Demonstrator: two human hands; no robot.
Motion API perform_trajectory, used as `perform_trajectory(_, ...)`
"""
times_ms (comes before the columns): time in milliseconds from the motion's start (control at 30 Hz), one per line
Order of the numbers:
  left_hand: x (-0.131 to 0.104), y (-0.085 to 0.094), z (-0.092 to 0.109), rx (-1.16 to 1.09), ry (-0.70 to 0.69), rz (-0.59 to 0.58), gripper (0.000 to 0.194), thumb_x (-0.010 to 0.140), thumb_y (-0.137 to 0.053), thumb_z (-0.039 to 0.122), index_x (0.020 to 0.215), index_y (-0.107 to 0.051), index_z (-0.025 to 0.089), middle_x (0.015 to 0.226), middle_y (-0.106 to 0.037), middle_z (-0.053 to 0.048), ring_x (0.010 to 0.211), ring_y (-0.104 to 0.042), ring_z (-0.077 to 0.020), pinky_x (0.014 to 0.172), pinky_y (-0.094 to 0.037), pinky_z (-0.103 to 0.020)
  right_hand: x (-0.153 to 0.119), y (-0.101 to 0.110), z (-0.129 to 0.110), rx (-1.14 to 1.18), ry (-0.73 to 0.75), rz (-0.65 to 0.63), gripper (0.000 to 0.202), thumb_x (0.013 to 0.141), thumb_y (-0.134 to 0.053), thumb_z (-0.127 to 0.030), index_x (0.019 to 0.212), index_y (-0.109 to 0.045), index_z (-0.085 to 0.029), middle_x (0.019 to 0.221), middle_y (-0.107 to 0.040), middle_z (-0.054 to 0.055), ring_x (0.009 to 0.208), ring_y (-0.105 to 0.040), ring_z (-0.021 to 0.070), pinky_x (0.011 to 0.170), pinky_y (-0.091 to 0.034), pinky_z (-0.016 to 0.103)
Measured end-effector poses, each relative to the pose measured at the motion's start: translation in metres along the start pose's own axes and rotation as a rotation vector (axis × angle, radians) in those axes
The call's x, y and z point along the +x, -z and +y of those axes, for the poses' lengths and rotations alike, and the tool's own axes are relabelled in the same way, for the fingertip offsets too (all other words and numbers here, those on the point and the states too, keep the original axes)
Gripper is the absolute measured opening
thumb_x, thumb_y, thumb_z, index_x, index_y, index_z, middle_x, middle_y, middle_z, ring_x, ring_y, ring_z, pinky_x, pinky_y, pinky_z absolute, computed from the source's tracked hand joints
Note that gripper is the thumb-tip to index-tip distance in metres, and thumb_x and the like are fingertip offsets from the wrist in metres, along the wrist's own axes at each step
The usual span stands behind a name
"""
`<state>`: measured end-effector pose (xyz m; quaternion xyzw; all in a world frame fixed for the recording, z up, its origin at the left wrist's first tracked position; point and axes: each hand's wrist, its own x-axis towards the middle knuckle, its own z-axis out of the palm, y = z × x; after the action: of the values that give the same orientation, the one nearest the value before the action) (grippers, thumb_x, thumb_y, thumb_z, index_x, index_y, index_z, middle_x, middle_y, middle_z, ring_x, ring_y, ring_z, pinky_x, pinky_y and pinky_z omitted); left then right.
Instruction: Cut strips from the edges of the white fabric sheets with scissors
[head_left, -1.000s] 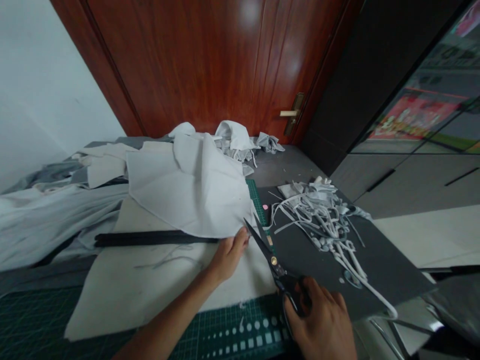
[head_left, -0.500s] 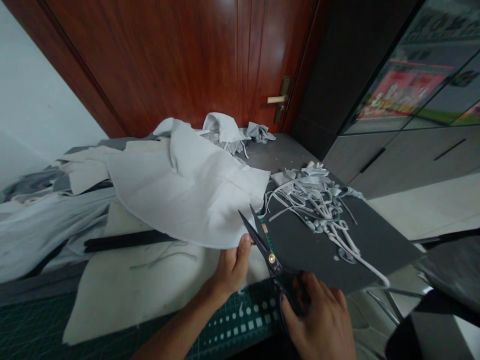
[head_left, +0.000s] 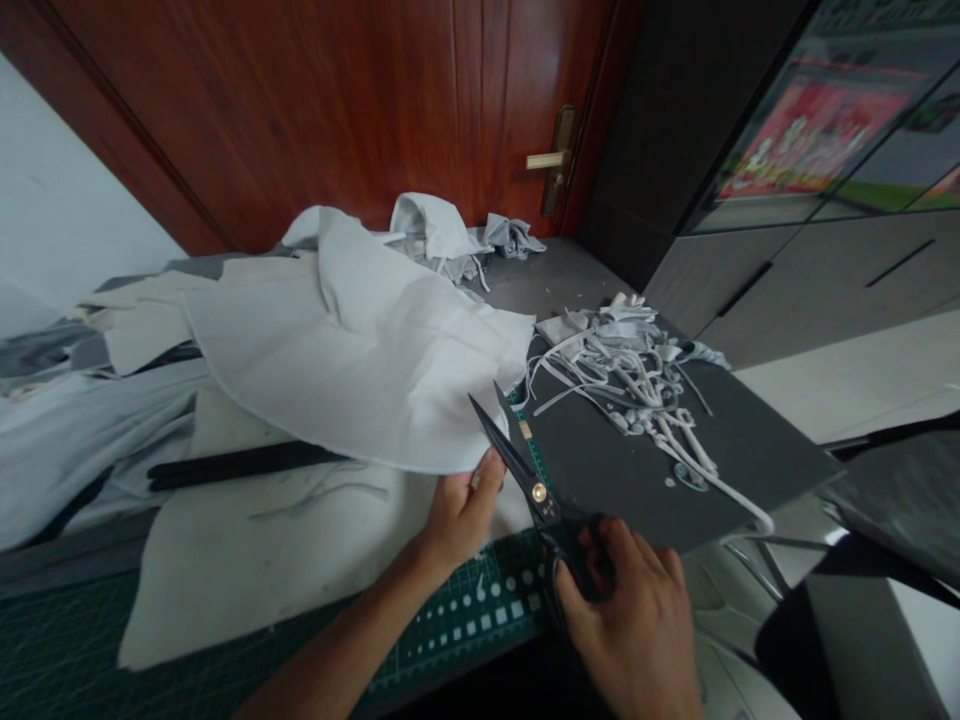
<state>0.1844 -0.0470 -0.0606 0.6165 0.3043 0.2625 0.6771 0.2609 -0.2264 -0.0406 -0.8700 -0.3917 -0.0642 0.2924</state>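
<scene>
My left hand (head_left: 463,515) pinches the near right edge of a large white piece of fabric (head_left: 375,360), which has a curved hem and spreads over the table toward the door. In my right hand (head_left: 630,600) is a pair of black scissors (head_left: 537,495) with a brass-coloured pivot. The blades are a little apart and point away to the left, by the fabric's right corner, just beyond my left thumb. Whether they touch the fabric I cannot tell. Beneath the fabric lies a cream cloth (head_left: 285,560), with a thin grey strip on it.
A tangle of white and grey fabric strips (head_left: 637,370) lies on the dark tabletop (head_left: 585,470) at the right. Folded grey cloth (head_left: 90,430) is piled left. A green cutting mat (head_left: 67,630) runs along the front. Beyond stand a brown door (head_left: 300,110) and a cabinet (head_left: 795,260).
The whole view has shifted, so everything sits slightly higher in the picture. Both hands keep their hold, and the scissors stay at the fabric's right corner with the blades apart.
</scene>
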Motion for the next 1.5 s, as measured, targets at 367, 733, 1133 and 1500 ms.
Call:
perform_trajectory(367, -0.001, -0.004, 0.0, -0.062, -0.162, -0.064, 0.051, 0.096, -0.052, 0.064, 0.071, -0.049, 0.019, 0.063, -0.035, 0.004, 0.058, -0.034, -0.0106, 0.054, -0.03, -0.026, 0.002, -0.001, -0.005, -0.034, -0.007, 0.0, 0.023, 0.083, -0.064, -0.045, 0.084, -0.052, -0.025, 0.071, -0.065, 0.002, 0.065, -0.059, 0.0256, 0.071, -0.036, 0.039)
perform_trajectory(733, 0.001, -0.002, -0.008, -0.055, -0.221, -0.081, 0.046, 0.102, -0.048, 0.055, 0.075, -0.054, 0.018, 0.065, -0.039, 0.003, 0.061, -0.035, -0.0106, 0.056, -0.03, -0.026, 0.002, -0.004, -0.005, -0.075, 0.034, 0.024, 0.025, 0.089, -0.061, -0.047, 0.086, -0.051, -0.024, 0.072, -0.064, 0.001, 0.065, -0.059, 0.0256, 0.071, -0.036, 0.037)
perform_trajectory(1133, 0.0, -0.005, -0.001, -0.072, -0.222, -0.089, 0.049, 0.101, -0.047, 0.059, 0.073, -0.048, 0.019, 0.064, -0.035, 0.004, 0.06, -0.033, -0.0106, 0.056, -0.029, -0.026, 0.001, -0.01, -0.006, -0.051, 0.04, 0.02, 0.025, 0.092, -0.058, -0.048, 0.085, -0.05, -0.025, 0.069, -0.062, 0.0, 0.062, -0.058, 0.0246, 0.07, -0.036, 0.036)
perform_trajectory(1500, 0.0, -0.004, -0.003, -0.027, -0.202, -0.074, 0.052, 0.1, -0.046, 0.063, 0.072, -0.048, 0.019, 0.065, -0.036, 0.004, 0.062, -0.035, -0.0112, 0.057, -0.031, -0.027, 0.001, -0.011, -0.005, -0.042, 0.051, 0.023, 0.027, 0.095, -0.054, -0.049, 0.085, -0.05, -0.025, 0.07, -0.063, -0.001, 0.062, -0.059, 0.0241, 0.07, -0.035, 0.035)
